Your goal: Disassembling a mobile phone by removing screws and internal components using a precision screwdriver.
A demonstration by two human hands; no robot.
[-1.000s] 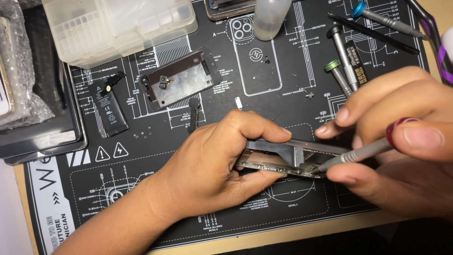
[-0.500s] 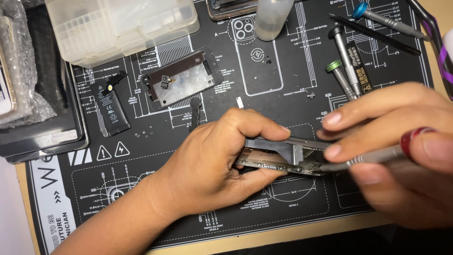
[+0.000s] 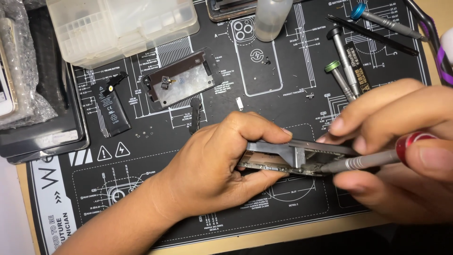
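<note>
Left hand (image 3: pixel 212 165) grips phone frame (image 3: pixel 292 158); right hand (image 3: pixel 401 156) apparently presses screwdriver (image 3: pixel 363 161) inside.

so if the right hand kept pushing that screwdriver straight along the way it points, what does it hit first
Probably the phone frame: the screwdriver in the right hand points leftward with its tip already at the frame's edge. Beyond that, the left hand gripping the frame. Depth is unclear.

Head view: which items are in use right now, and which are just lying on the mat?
In use:
left hand gripping the phone frame
right hand holding the red-capped screwdriver, tip at the frame

Lying about:
small battery
metal plate
green-capped screwdriver
blue-capped screwdriver
clear plastic box
bottle
</note>
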